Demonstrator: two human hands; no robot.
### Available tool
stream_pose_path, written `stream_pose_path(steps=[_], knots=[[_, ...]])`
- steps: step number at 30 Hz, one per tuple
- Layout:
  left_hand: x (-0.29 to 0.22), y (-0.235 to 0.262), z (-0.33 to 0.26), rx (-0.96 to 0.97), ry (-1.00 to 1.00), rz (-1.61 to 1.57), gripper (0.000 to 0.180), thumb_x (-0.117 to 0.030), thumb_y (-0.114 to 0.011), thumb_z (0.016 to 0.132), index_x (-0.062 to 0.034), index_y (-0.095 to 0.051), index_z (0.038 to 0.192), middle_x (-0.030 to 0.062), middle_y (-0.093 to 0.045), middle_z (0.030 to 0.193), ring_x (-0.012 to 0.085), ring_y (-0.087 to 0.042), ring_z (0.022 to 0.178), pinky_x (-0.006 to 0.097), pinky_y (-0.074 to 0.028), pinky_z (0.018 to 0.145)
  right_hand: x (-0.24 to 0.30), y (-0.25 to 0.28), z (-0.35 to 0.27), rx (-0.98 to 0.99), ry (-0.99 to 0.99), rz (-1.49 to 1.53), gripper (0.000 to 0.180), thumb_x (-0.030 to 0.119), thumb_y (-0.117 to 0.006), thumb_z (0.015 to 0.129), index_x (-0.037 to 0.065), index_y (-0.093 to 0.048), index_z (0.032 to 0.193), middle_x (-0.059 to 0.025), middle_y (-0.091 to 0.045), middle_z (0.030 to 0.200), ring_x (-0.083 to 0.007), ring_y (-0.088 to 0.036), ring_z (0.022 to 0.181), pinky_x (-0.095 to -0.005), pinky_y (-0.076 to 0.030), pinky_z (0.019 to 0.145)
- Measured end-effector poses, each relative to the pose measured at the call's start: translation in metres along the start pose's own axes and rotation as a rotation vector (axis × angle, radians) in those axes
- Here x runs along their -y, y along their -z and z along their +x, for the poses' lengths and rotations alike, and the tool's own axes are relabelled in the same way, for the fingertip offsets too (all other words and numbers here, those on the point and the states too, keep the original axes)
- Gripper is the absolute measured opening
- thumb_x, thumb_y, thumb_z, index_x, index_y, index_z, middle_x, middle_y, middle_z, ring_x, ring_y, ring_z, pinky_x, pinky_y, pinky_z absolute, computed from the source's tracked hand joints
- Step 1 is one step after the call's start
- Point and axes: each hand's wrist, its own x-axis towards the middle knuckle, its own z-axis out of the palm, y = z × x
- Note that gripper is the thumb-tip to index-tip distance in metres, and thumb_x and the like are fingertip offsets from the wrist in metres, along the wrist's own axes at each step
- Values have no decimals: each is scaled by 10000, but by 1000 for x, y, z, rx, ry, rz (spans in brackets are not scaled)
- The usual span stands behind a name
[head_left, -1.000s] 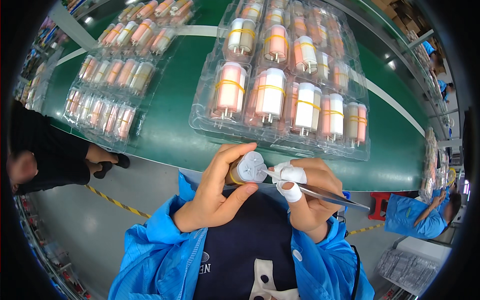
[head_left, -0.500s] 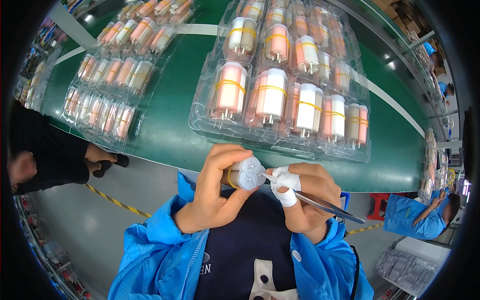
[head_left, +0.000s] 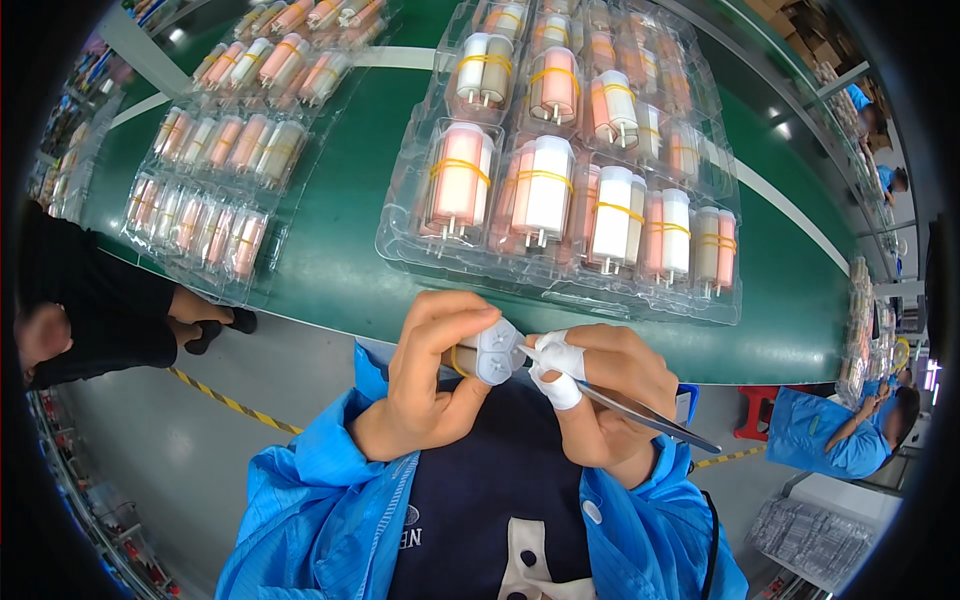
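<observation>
Trays beyond hands, belt beneath.

belt: dark green, with a white stripe near the upper edge
trays: clear plastic
cylinders: white and pale pink, in pairs with yellow bands
held part: white end, yellow band
finger tape: white
tweezers: silver grey
sleeves: bright blue
floor tape: yellow and black, lower left
</observation>
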Motion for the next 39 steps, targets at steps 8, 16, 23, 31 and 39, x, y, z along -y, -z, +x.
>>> stream_pose_path(steps=[8, 16, 23, 31, 39], knots=[[2, -6, -3, -90, 29, -101, 454, 60, -663, 754, 32, -473, 1165, 211, -502, 1103, 245, -554, 923, 310, -470, 784, -1, 3, 4, 59, 38, -32, 166, -5, -729, 690, -13, -662, 842, -157, -665, 819, -243, -673, 692, -291, -543, 583], [6, -7, 4, -39, 48, -417, 486, -73, -646, 811, -1, -371, 1205, 195, -496, 1070, 232, -549, 887, 317, -480, 729, -1, 4, -8, -147, -111, 348, 139, 49, -724, 751, -16, -669, 861, -180, -681, 855, -236, -673, 724, -307, -559, 633], [8, -5, 5, 18, 39, -527, 511, -22, -664, 818, 0, -362, 1230, 190, -456, 1136, 221, -525, 1013, 326, -439, 877, -6, 6, -8, -29, -72, 345, 160, 30, -737, 734, -20, -663, 868, -179, -673, 877, -255, -687, 757, -314, -565, 641], [7, -6, 2, -14, 71, -562, 505, 9, -661, 804, -11, -371, 1217, 195, -469, 1139, 228, -523, 1021, 332, -437, 879, -4, 5, -7, -16, -63, 347, 159, 24, -739, 730, -14, -662, 864, -175, -673, 875, -252, -691, 741, -302, -565, 623], [11, -2, 6, -9, -63, -251, 531, 27, -703, 739, -45, -388, 1161, 186, -508, 1101, 277, -541, 954, 434, -441, 895, -2, 6, -5, -3, -52, 268, 162, 2, -736, 713, -20, -655, 852, -168, -677, 864, -234, -693, 740, -295, -571, 630]])
